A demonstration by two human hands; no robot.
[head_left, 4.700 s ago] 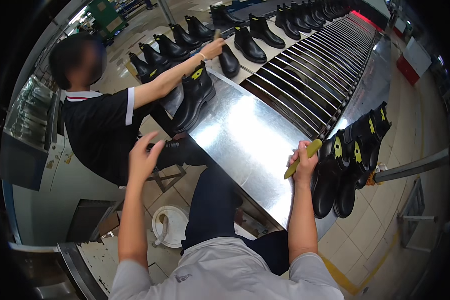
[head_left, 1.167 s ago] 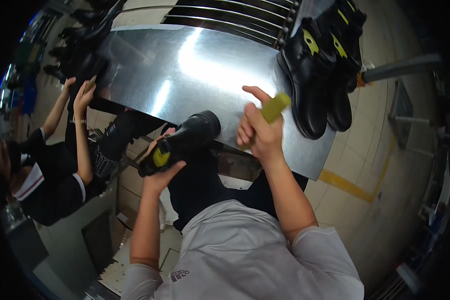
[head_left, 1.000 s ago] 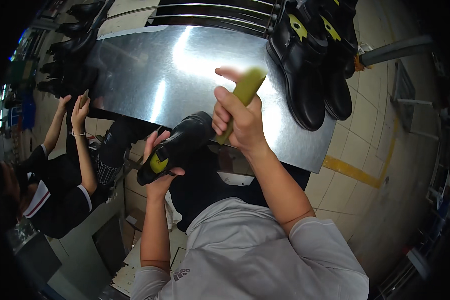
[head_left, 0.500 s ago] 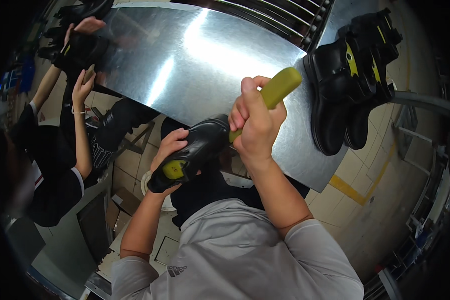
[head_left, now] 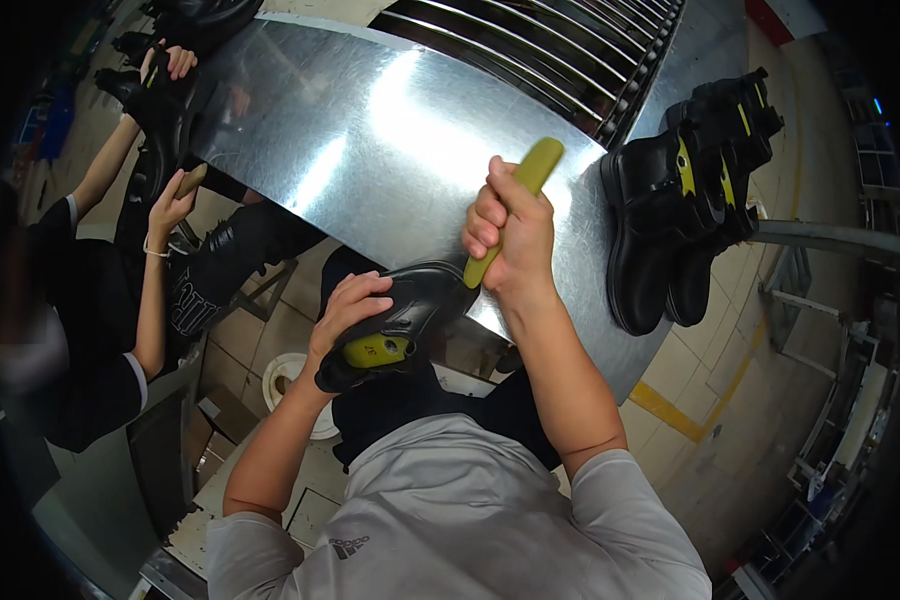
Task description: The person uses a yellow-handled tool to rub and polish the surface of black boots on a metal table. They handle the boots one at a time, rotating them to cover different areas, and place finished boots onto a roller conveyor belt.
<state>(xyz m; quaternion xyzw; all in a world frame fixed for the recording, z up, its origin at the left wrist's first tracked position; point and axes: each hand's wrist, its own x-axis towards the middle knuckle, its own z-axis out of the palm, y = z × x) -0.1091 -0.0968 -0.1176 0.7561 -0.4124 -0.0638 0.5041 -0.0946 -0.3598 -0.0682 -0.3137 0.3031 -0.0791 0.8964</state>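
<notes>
A black leather boot (head_left: 416, 307) with a yellow-green inside points its toe away to the right, over the near edge of the metal table. My left hand (head_left: 348, 308) is closed around its upper, fingers spread across the leather. In my right hand (head_left: 510, 225) is a long olive-green bar with rounded ends (head_left: 538, 165), gripped in a fist. The bar's lower end meets the boot's toe, near the sole edge. The boot's underside is hidden from view.
Several finished-looking black boots (head_left: 642, 220) stand on the right end of the shiny metal table (head_left: 270, 110). A roller rack (head_left: 570, 60) adjoins its far side. At left a co-worker's hand (head_left: 173, 205) holds a similar bar beside another boot (head_left: 160, 110). A white bucket (head_left: 288, 380) is below.
The boot has turned so its opening shows more, and my left hand has shifted with it. My right hand has tilted the bar more upright. The co-worker's boot has turned.
</notes>
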